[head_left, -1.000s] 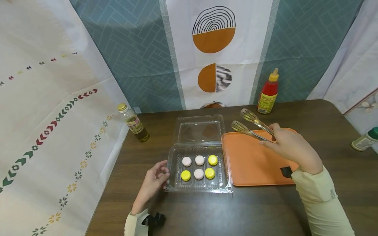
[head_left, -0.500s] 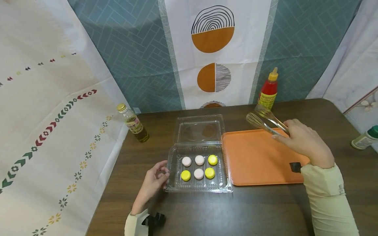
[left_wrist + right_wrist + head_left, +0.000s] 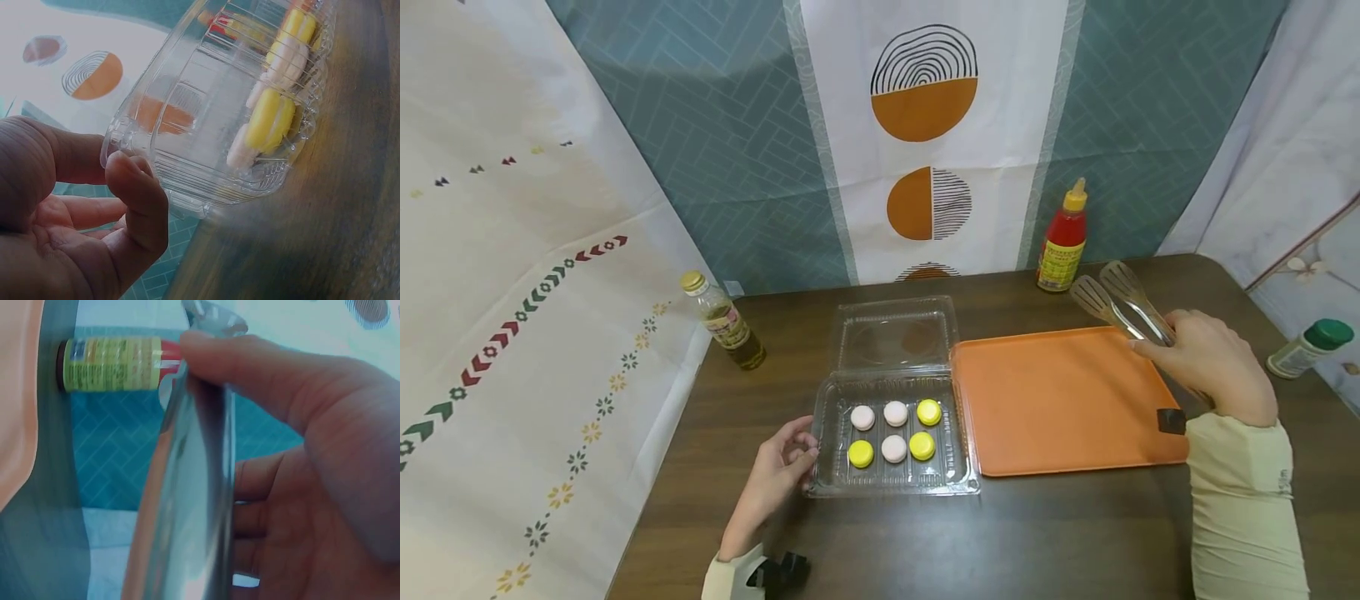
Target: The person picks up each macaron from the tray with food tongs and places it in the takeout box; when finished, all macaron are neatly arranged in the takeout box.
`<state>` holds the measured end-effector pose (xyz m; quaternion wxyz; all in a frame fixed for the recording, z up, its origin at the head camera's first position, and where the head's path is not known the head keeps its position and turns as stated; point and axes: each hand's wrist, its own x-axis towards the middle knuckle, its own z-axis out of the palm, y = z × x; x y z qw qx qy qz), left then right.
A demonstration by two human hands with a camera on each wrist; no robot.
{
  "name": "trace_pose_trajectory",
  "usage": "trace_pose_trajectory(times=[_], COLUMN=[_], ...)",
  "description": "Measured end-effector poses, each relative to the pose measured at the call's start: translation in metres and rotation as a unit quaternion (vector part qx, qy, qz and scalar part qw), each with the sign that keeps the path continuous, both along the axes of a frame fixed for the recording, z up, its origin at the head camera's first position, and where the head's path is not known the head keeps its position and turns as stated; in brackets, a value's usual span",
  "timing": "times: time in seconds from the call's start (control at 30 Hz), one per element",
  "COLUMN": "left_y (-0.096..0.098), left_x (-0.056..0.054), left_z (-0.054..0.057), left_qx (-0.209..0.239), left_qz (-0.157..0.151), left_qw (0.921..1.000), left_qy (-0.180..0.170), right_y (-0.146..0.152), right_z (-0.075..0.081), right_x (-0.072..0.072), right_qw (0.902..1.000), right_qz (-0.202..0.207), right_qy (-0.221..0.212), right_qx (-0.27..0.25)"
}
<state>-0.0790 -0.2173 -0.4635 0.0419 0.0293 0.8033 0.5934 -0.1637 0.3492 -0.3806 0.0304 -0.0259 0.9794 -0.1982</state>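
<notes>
My left hand (image 3: 771, 471) pinches the left rim of a clear plastic container (image 3: 951, 477), thumb and finger meeting on its edge in the left wrist view. Its hinged lid (image 3: 895, 335) lies folded back. Inside stand two rows of macarons, with pale pink ones (image 3: 894, 448) and yellow ones (image 3: 922, 446). My right hand (image 3: 1221, 367) grips metal tongs (image 3: 1138, 308) above the right edge of an orange tray (image 3: 1060, 400). The slotted tong heads point away from me, spread apart with nothing between them. In the right wrist view the thumb lies along one tong arm (image 3: 203, 487).
Behind the tray stands a red sauce bottle (image 3: 1062, 246) with a yellow cap. An oil bottle (image 3: 730, 329) is at the back left. A green-capped shaker (image 3: 1307, 348) stands at the table's (image 3: 1000, 542) right edge. Fabric hangs behind and on both sides.
My right hand has carried the tongs rightward, from over the tray's back left to its right edge. The left hand keeps its hold on the container. The head view has shifted slightly.
</notes>
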Motion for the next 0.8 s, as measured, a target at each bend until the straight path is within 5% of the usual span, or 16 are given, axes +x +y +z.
trace_pose_trajectory(times=[0.33, 0.8], left_y=[0.0, 0.001], left_x=[0.0, 0.0], left_z=[0.0, 0.001], left_qx=[0.002, 0.002], left_qz=[0.006, 0.01], left_qw=[0.9999, 0.9999], left_qy=[-0.01, -0.013], right_y=[0.026, 0.05], right_z=[-0.013, -0.039], right_x=[0.0, -0.005], right_qw=[0.9965, 0.9878], right_qz=[-0.075, -0.122], right_qy=[-0.033, -0.095], right_qx=[0.016, 0.018])
